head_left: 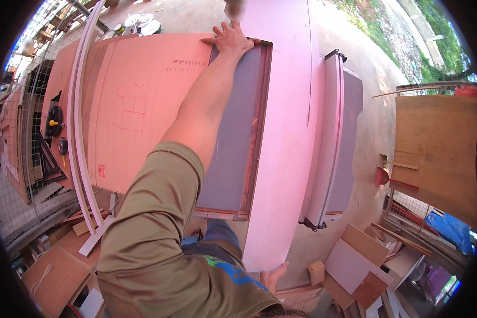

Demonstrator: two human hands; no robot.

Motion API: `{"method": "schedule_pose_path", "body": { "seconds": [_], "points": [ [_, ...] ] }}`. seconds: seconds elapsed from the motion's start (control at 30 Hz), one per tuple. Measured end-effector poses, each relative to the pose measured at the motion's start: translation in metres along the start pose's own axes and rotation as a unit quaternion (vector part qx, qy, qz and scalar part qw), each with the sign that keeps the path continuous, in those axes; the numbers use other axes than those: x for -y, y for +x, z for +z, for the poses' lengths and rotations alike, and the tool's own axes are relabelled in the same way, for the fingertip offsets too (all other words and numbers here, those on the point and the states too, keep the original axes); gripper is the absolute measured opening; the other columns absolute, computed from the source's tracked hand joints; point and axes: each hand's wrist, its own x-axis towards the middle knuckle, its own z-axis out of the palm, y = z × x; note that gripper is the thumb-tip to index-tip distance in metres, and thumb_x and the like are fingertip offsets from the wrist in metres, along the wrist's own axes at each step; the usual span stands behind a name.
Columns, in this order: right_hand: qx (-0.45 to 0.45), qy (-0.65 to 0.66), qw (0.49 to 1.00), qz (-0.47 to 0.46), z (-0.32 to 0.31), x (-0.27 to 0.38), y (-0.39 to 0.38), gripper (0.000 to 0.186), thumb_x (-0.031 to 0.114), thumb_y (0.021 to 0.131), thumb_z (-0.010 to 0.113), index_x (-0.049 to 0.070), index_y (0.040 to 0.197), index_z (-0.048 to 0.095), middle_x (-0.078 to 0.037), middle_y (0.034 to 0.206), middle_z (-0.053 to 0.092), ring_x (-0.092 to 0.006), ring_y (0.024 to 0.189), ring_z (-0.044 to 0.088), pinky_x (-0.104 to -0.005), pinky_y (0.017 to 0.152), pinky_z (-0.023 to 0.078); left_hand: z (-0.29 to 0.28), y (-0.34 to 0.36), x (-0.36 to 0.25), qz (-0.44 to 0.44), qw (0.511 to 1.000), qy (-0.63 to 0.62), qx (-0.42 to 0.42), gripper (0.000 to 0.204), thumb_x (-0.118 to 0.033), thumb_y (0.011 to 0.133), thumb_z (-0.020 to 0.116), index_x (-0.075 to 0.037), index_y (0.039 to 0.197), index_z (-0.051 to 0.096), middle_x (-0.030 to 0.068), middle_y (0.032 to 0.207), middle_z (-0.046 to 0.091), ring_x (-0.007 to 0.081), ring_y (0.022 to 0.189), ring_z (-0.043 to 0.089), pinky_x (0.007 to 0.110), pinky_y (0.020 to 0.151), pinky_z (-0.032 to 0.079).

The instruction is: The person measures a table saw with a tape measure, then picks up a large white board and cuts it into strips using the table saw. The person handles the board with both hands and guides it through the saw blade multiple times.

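My left hand (pixel 231 41) stretches across the far end of a grey panel (pixel 230 127) with a reddish-brown wooden edge, its fingers spread over the rim. Along the panel's right side runs a long, pale pinkish board (pixel 283 143). At that board's near end my right hand (pixel 273 276) grips the corner; some of its fingers are hidden. Under my left arm, the panel's left side is covered from view. To the left lies a wide wooden sheet (pixel 159 69) with red pencil marks.
Two long white strips (pixel 79 106) cross the left side, near a black tool with a yellow knob (pixel 53 122). A clamped panel assembly (pixel 331 138) stands to the right. Board offcuts (pixel 358 259) lie at lower right, and a brown sheet (pixel 437 153) sits beyond. Cans (pixel 143 25) stand at the back.
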Motion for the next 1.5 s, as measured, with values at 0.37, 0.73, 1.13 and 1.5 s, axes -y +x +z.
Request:
{"method": "schedule_pose_path", "body": {
  "seconds": [0.37, 0.73, 1.13, 1.5],
  "points": [
    [0.015, 0.026, 1.0, 0.002, 0.018, 0.006, 0.008, 0.066, 0.048, 0.112, 0.027, -0.002, 0.151, 0.045, -0.016, 0.156, 0.048, -0.0355, 0.141, 0.047, -0.0495, 0.12, 0.036, 0.009, 0.025, -0.008, -0.021, 0.999, -0.033, -0.015, 0.121, -0.082, 0.071, 0.074, -0.025, 0.166, 0.025, 0.0159, 0.154, 0.042, 0.0476, 0.14, 0.039, 0.085, 0.114, 0.018],
    [0.033, 0.02, 0.999, 0.018, 0.061, 0.018, -0.002, 0.067, 0.049, 0.112, 0.025, -0.001, 0.151, 0.046, -0.015, 0.155, 0.05, -0.0356, 0.14, 0.049, -0.0486, 0.119, 0.038, 0.009, 0.045, -0.02, -0.083, 0.995, -0.048, -0.001, 0.14, -0.09, 0.061, 0.074, -0.027, 0.169, 0.012, 0.0186, 0.161, 0.036, 0.0499, 0.144, 0.037, 0.088, 0.113, 0.01],
    [0.063, -0.01, 0.997, 0.039, 0.063, 0.018, 0.047, 0.055, 0.035, 0.104, 0.036, 0.0, 0.139, 0.06, -0.017, 0.139, 0.062, -0.0373, 0.117, 0.065, -0.0486, 0.098, 0.057, -0.016, -0.263, 0.092, 0.199, 0.906, -0.366, -0.075, 0.09, -0.049, 0.096, 0.07, -0.001, 0.161, 0.031, 0.0254, 0.16, 0.039, 0.0426, 0.147, 0.037, 0.052, 0.123, 0.031],
    [0.275, -0.502, 0.642, -0.511, 0.072, -0.005, 0.05, 0.047, 0.037, 0.104, 0.041, 0.002, 0.125, 0.063, -0.015, 0.124, 0.064, -0.0351, 0.104, 0.065, -0.0463, 0.085, 0.056, 0.012, -0.626, 0.153, 0.413, 0.846, -0.309, 0.137, 0.102, -0.045, 0.08, 0.083, 0.002, 0.156, 0.035, 0.0348, 0.166, 0.021, 0.0506, 0.155, 0.023, 0.063, 0.125, 0.023]
  ]
}}
